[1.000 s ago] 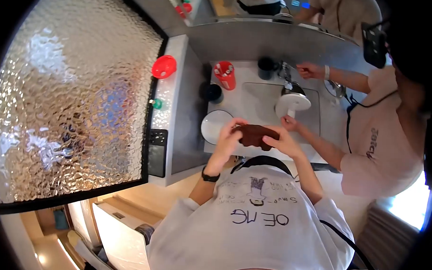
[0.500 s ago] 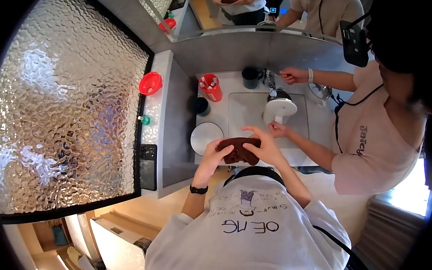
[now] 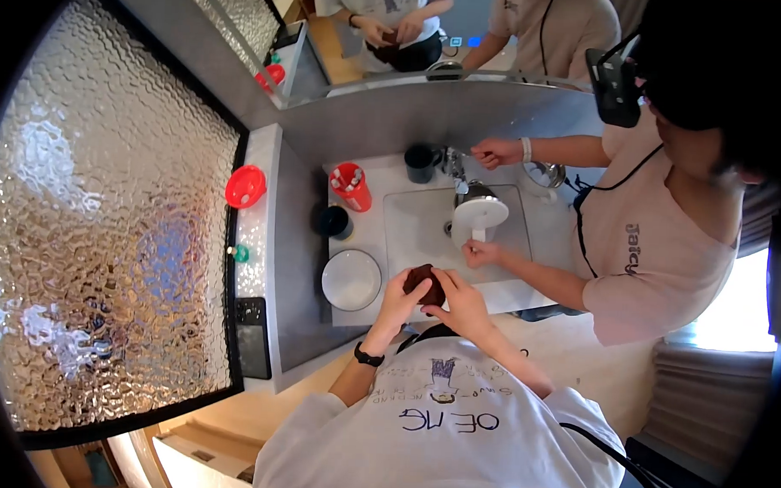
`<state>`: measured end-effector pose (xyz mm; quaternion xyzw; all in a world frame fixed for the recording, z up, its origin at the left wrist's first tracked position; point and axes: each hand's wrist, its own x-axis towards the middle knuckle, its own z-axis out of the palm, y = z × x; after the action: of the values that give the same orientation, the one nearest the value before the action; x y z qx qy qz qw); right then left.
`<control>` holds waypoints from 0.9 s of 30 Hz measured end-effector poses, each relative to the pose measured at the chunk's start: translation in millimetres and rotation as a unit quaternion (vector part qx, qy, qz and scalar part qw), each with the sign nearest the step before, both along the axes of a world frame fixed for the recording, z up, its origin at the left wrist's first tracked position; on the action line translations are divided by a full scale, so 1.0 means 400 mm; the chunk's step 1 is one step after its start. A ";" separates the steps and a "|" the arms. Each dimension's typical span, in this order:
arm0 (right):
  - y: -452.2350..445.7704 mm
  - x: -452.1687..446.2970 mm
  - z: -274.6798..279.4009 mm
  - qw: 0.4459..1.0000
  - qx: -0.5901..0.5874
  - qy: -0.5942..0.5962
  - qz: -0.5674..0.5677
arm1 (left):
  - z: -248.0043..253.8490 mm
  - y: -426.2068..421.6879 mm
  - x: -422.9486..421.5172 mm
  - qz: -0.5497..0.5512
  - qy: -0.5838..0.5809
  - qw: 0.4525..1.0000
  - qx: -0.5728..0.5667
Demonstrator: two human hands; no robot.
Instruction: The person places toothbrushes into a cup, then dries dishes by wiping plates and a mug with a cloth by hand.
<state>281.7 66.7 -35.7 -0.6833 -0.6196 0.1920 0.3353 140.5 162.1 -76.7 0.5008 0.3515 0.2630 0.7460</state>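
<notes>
Both my hands grip a dark brown cloth (image 3: 424, 288), now bunched small, in front of my body at the counter's near edge. My left hand (image 3: 399, 301), below a black wristband, closes on its left side with the thumb on top. On the other side, my right hand (image 3: 462, 303) is closed round the cloth's right edge. A white plate (image 3: 351, 280) lies just left of my left hand. Beyond my hands is the sink (image 3: 416, 236), where a co-worker's hand (image 3: 480, 254) holds a white-lidded kettle (image 3: 480, 214) by its handle.
The co-worker's other hand (image 3: 497, 153) is by the faucet (image 3: 453, 163). A dark mug (image 3: 421, 162), a red cup (image 3: 350, 187) with items inside and a dark cup (image 3: 333, 221) stand behind the plate. On the left ledge are a red bowl (image 3: 245, 186) and a phone (image 3: 251, 338).
The brown cloth has gone from spread out to bunched up, and my hands have come closer together. The view has shifted slightly, and the co-worker still holds the kettle over the sink.
</notes>
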 end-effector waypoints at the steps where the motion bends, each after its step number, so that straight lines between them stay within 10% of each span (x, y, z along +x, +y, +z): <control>1: 0.002 -0.001 -0.012 1.000 0.012 -0.001 -0.020 | 0.018 0.004 0.004 -0.026 -0.005 1.000 -0.006; 13: -0.019 0.062 -0.040 0.964 0.014 0.251 -0.089 | 0.083 0.013 0.057 -0.110 0.038 0.986 0.119; 15: -0.013 0.070 -0.074 0.898 -0.024 0.434 -0.069 | 0.108 0.001 0.052 -0.081 0.091 0.898 0.424; 22: 0.050 0.096 -0.028 0.798 -0.034 0.602 -0.018 | 0.065 0.028 0.042 0.007 -0.016 0.974 0.226; 27: 0.096 0.078 0.010 0.838 0.008 0.545 -0.016 | 0.065 0.030 0.028 0.025 -0.058 0.997 0.055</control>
<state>313.0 105.2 -31.6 -0.4754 -0.3268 0.5230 0.6274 151.5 174.0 -50.8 0.5161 0.3052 0.3286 0.7297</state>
